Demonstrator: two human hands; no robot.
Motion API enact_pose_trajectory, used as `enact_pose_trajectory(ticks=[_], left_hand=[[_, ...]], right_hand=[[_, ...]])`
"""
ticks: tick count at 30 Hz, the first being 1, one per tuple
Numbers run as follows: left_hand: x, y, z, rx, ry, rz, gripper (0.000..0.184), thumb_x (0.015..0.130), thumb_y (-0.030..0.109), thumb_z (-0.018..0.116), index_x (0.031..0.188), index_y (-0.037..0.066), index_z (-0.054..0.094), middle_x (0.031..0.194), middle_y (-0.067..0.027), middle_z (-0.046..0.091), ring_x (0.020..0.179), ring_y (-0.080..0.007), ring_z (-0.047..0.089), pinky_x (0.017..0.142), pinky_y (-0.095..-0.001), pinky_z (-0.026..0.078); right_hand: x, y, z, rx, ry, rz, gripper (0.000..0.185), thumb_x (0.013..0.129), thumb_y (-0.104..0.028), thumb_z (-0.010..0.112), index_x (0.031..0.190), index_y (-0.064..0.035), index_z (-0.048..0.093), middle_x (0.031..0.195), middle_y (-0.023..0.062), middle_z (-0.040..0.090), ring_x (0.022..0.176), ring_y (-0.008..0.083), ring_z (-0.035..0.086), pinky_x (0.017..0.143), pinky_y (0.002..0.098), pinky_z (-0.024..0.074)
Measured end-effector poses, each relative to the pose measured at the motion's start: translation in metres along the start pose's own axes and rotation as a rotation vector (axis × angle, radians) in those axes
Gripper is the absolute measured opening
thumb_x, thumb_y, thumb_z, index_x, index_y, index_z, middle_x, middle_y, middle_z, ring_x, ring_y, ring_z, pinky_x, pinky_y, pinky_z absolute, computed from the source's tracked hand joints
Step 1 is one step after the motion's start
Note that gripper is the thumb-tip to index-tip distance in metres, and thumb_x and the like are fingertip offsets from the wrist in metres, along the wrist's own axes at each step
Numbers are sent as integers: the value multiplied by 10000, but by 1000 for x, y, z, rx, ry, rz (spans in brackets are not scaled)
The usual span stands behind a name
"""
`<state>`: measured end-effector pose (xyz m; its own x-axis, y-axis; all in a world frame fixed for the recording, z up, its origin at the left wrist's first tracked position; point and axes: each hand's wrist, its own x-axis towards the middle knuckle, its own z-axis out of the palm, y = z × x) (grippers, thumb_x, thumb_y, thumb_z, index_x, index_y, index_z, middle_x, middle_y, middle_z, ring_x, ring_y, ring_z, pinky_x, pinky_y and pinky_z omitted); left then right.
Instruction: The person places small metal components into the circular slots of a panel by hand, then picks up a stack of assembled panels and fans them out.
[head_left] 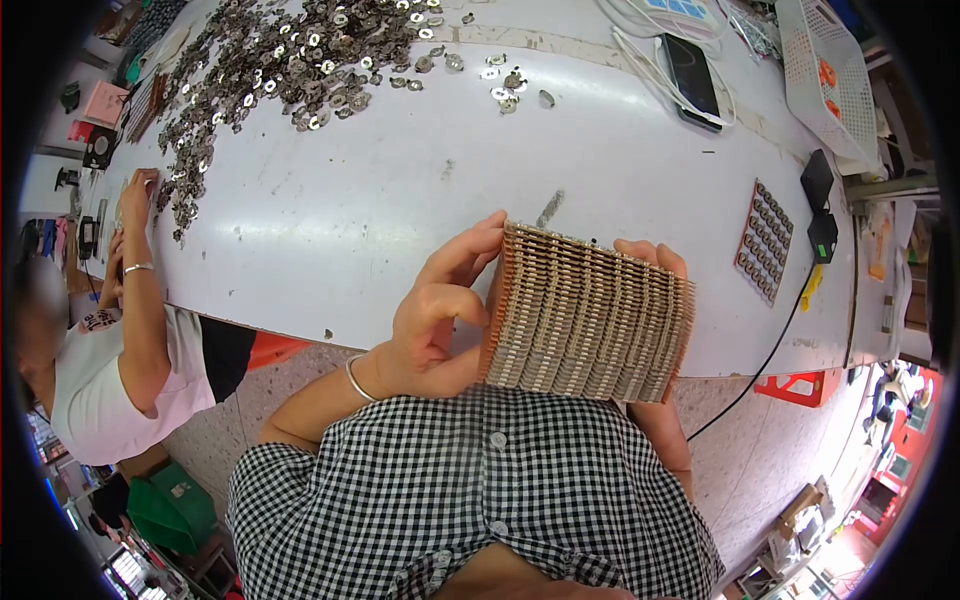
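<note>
Between my two hands, close to my chest at the table's front edge, is a thick stack of thin brown boards (590,320) with rows of small metal parts showing along its side. My left hand (440,320) grips the stack's left end, fingers and thumb bent against it. At the right end, my right hand (655,258) is mostly hidden behind the stack; only its fingertips show over the far edge. A single board with rows of round metal parts (765,240) lies flat on the table to the right.
A large pile of small metal parts (300,65) covers the back left of the white table (400,200). A phone (690,80) with white cables, a white basket (825,85) and a black adapter with a cable (820,225) are at the right. A co-worker (120,370) sits at the left.
</note>
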<state>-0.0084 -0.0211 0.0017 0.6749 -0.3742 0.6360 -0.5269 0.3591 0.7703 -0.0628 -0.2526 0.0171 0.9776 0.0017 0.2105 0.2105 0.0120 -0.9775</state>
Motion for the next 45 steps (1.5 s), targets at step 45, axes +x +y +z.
enact_pose_trajectory(ticks=[45], left_hand=[[35,18,-22,330,-218,-355,876,708,187,886,1430,30,416,1356,-174,546,1239,-330,569,1067,-397,451]], right_hand=[[7,10,-9,-114,22,-16,584,917,-144,721,1403,0,431,1338,140,519,1153,207,568,1014,354,480]])
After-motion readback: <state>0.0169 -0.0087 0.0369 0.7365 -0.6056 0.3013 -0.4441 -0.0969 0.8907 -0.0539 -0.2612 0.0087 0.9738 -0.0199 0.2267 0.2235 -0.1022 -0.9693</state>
